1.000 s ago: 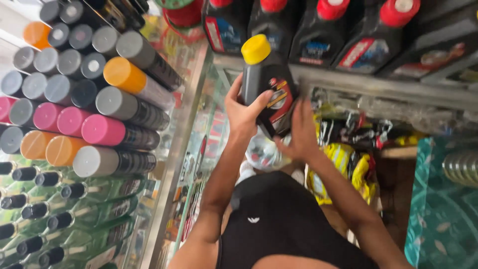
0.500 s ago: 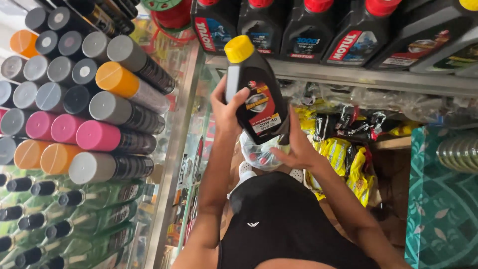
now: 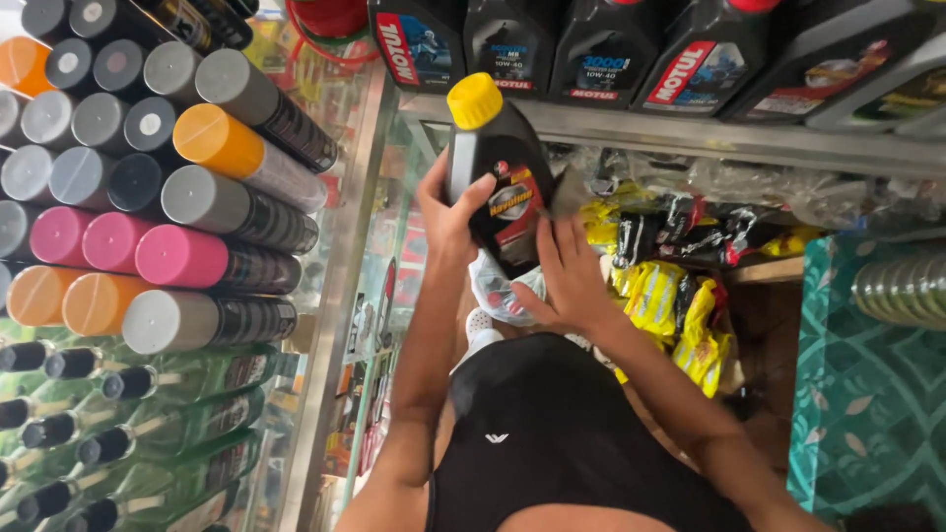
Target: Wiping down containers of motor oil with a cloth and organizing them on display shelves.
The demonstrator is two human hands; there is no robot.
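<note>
I hold a black oil bottle (image 3: 505, 177) with a yellow cap upright in front of a metal shelf edge (image 3: 680, 138). My left hand (image 3: 448, 222) grips the bottle's left side. My right hand (image 3: 567, 271) lies against its lower right part, with fingers spread over the label's edge. A white plastic bag (image 3: 498, 291) hangs just below the bottle, between my two hands. Above the shelf edge stands a row of black oil bottles (image 3: 591, 44) with red caps.
Spray cans (image 3: 197, 197) with grey, orange and pink caps lie stacked at the left, above rows of green bottles (image 3: 148, 433). A glass cabinet frame (image 3: 340, 296) runs down the middle. Yellow and black packets (image 3: 670, 286) hang under the shelf. A teal patterned cloth (image 3: 867, 394) covers the right.
The bottle has come down from the shelf towards me and tilted more upright. My right hand slid from under it to its lower right side.
</note>
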